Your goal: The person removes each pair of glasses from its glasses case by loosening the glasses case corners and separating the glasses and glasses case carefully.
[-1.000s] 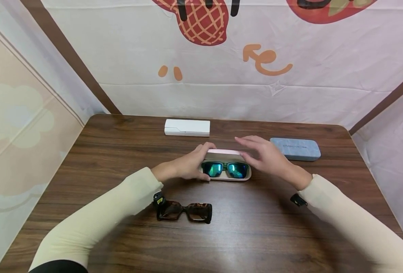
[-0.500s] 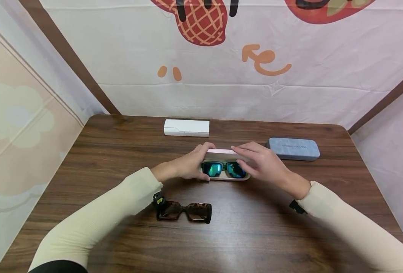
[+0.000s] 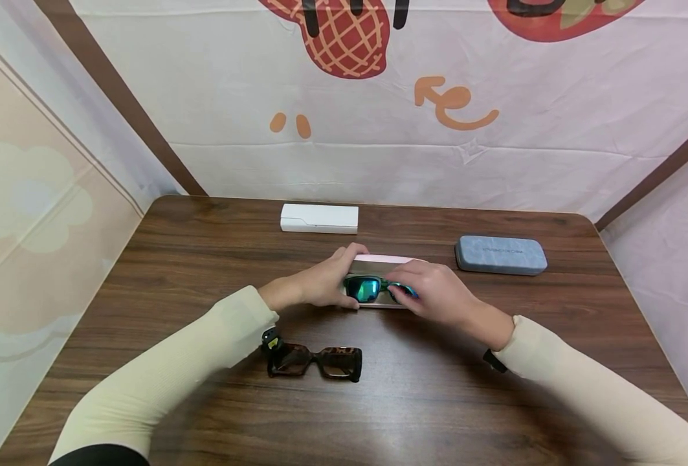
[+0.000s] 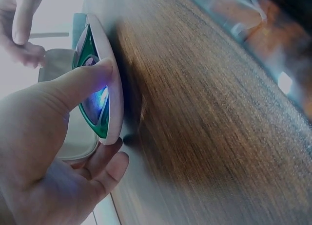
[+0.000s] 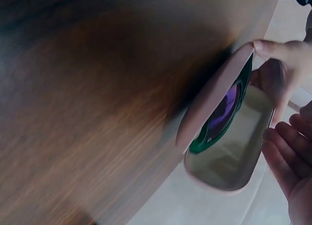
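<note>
A pink glasses case [image 3: 387, 258] stands with its lid up in the middle of the table. Green-framed sunglasses [image 3: 366, 288] with mirrored blue-green lenses lie inside it. My left hand [image 3: 320, 281] grips the case's left end; the left wrist view shows the thumb over the front rim and fingers behind. In the head view my right hand [image 3: 439, 291] is over the right lens and covers part of it. From the right wrist, its loosely curled fingers appear beside the lid's edge, apart from the sunglasses. Tortoiseshell sunglasses [image 3: 339, 362] lie in front, near my left sleeve.
Along the back of the wooden table [image 3: 221, 252] lies a white case [image 3: 319, 219]. A blue case [image 3: 501, 255], shut, lies to the right behind my right hand. A printed cloth wall [image 3: 378, 162] rises behind the table.
My right hand has moved left and toward me, from beside the case to over the right lens. The left hand and the case have stayed in place.
</note>
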Available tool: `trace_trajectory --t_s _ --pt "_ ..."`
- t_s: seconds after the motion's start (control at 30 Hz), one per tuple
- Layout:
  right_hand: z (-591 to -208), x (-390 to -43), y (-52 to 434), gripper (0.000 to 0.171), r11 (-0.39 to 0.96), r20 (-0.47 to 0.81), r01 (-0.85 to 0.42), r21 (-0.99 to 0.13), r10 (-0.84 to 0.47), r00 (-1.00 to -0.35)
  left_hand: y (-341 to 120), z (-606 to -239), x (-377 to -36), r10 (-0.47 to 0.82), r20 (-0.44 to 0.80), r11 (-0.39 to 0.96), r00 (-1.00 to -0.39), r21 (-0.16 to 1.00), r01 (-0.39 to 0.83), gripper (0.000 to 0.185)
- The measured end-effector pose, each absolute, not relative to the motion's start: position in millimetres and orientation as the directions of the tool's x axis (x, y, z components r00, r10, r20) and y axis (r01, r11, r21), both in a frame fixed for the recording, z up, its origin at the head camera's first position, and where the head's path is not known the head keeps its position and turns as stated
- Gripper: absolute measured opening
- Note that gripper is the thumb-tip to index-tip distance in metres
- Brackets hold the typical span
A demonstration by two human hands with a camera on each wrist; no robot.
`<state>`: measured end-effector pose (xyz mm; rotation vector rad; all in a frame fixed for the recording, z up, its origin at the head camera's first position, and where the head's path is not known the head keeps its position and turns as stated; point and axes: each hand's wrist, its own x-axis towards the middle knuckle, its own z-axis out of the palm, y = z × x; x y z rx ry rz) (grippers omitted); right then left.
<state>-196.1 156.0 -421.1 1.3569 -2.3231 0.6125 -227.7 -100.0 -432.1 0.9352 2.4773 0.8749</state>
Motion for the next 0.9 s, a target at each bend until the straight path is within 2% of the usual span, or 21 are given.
trace_trajectory --t_s 0.13,0.37,0.53,0.67,0.9 --pt "-422.9 -193.6 148.7 0.023 0.472 0.466 -0.865 -0.169 -0.735 -0.492 -100.2 -432.2 -227.8 0.688 -0.102 0.586 -0.719 0.661 0.467 0.090" --pt "-429.2 -192.5 142.6 0.039 0.552 0.325 -0.814 -0.181 -0.748 -0.579 -99.4 -431.1 -227.4 0.690 -0.105 0.586 -0.716 0.662 0.468 0.090" --pt "-435.2 -191.5 140.2 0.045 0.601 0.277 -0.787 -0.135 -0.740 -0.613 -98.9 -431.2 -227.4 0.686 -0.109 0.592 -0.719 0.659 0.464 0.090" --pt "-439.2 -191.6 138.5 0.045 0.640 0.248 -0.760 -0.112 -0.723 -0.645 -98.7 -431.2 -227.5 0.681 -0.118 0.601 -0.723 0.653 0.460 0.090" --pt "-440.9 -192.9 135.4 0.034 0.671 0.227 -0.734 -0.104 -0.703 -0.674 -98.7 -431.3 -226.7 0.676 -0.116 0.603 -0.728 0.654 0.456 0.090"
